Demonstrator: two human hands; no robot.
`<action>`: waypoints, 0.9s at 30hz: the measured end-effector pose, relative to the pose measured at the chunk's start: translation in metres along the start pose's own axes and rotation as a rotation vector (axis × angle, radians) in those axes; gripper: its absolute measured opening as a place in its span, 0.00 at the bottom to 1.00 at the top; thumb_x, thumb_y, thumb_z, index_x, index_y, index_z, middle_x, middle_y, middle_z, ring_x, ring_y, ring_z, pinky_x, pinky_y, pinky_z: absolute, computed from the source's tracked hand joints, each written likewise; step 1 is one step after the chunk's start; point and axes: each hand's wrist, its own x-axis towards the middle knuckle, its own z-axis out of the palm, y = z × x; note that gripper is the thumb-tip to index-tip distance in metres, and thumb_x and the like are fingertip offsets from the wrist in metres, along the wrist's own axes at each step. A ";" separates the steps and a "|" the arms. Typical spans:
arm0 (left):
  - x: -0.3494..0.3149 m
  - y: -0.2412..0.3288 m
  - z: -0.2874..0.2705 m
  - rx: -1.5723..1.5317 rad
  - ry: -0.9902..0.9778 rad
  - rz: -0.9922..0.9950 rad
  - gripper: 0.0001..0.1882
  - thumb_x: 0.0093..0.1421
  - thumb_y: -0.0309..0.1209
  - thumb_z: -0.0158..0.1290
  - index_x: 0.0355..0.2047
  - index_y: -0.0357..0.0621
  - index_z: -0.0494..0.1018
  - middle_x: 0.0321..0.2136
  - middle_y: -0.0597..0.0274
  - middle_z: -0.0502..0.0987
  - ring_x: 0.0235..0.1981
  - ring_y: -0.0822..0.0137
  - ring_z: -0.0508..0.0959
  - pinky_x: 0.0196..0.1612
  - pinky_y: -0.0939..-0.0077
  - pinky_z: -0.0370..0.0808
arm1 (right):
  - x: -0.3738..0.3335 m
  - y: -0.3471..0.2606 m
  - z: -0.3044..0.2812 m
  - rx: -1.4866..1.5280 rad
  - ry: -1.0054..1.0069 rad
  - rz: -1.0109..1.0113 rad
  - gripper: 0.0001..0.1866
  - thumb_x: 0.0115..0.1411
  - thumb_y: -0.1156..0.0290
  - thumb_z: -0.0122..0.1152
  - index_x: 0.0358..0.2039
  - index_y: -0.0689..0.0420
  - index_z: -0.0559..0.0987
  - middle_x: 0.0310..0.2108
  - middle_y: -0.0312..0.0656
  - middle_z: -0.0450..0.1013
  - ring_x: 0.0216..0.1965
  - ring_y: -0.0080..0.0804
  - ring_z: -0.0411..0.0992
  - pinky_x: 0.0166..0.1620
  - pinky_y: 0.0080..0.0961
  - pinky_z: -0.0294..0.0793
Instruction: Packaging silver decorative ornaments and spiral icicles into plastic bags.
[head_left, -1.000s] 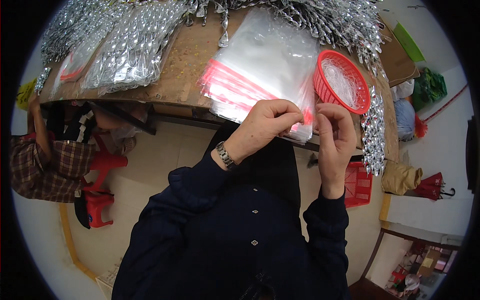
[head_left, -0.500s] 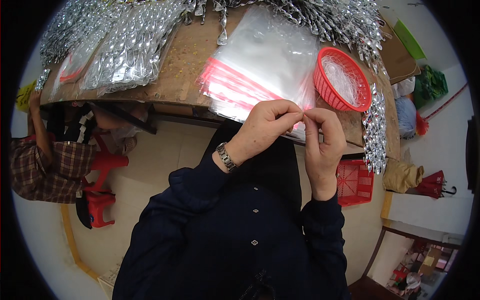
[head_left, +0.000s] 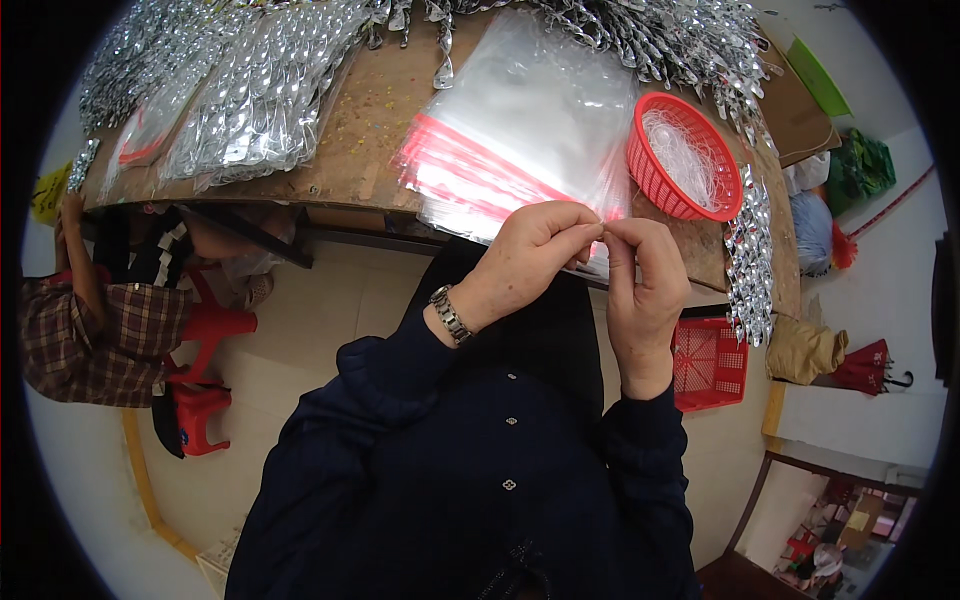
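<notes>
My left hand (head_left: 530, 258) and my right hand (head_left: 648, 280) meet fingertip to fingertip at the table's front edge. Both are closed in a pinch, thumb against forefinger; whatever lies between the tips is too small to make out. Just beyond them a stack of clear plastic bags (head_left: 545, 110) with red-striped edges lies on the wooden table (head_left: 375, 130). To the right of the bags stands a red plastic basket (head_left: 655, 180) holding a tangle of thin clear threads (head_left: 685, 160). Silver twisted strips (head_left: 750, 260) hang over the table's right edge.
More silver twisted strips (head_left: 265, 95) lie in packs at the left and in a heap (head_left: 680, 40) at the back. A larger red basket (head_left: 710, 365) is below the table at right. At far left a person in a plaid shirt (head_left: 110, 335) is near red stools (head_left: 205, 410).
My hands stay pinched together, with only a very slight shift to the left. Everything on the table looks the same.
</notes>
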 end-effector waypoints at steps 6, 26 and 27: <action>-0.002 0.002 0.003 0.058 0.020 0.025 0.09 0.65 0.28 0.48 0.37 0.35 0.74 0.25 0.70 0.73 0.26 0.80 0.70 0.31 0.86 0.69 | -0.001 0.000 -0.001 -0.020 -0.013 0.016 0.04 0.54 0.83 0.59 0.31 0.63 0.75 0.28 0.44 0.72 0.30 0.37 0.72 0.34 0.26 0.70; -0.001 0.005 0.009 0.806 0.096 0.460 0.06 0.57 0.23 0.49 0.33 0.33 0.73 0.27 0.51 0.74 0.30 0.54 0.75 0.33 0.67 0.71 | -0.002 -0.002 -0.002 -0.192 -0.020 -0.020 0.06 0.51 0.82 0.59 0.30 0.60 0.75 0.26 0.46 0.71 0.29 0.46 0.71 0.33 0.36 0.69; -0.001 0.005 0.009 0.830 0.095 0.470 0.06 0.57 0.23 0.49 0.33 0.34 0.73 0.27 0.51 0.74 0.30 0.54 0.75 0.33 0.67 0.71 | -0.003 -0.001 -0.001 -0.192 -0.020 -0.020 0.06 0.51 0.82 0.59 0.30 0.60 0.75 0.26 0.46 0.71 0.29 0.46 0.71 0.33 0.36 0.69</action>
